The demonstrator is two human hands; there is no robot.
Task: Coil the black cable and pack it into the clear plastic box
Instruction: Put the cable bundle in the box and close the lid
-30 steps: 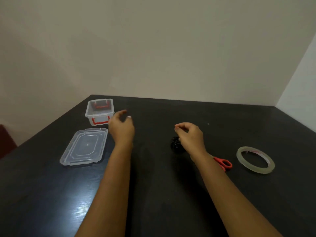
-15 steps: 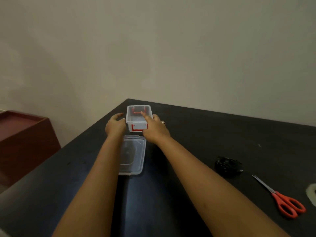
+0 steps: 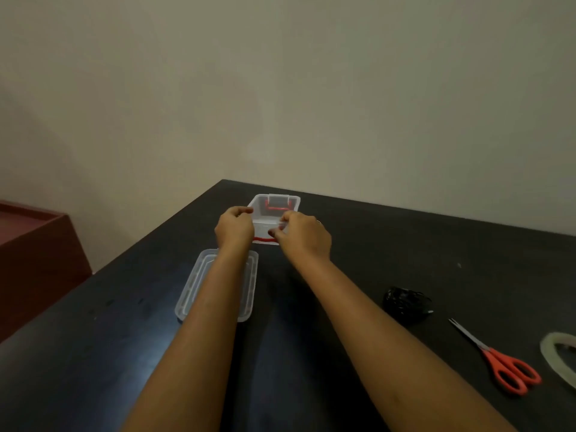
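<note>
at the table's far corner both hands grip the near end of the clear plastic box: left hand on its left edge, right hand on its right. the coiled black cable lies nearer the viewer and rightward of the box, closer to the right arm.

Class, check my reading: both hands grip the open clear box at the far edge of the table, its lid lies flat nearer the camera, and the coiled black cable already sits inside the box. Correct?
Not quite. In the head view the coiled black cable lies on the table, right of the arms, not inside the clear box. The rest holds.
</note>
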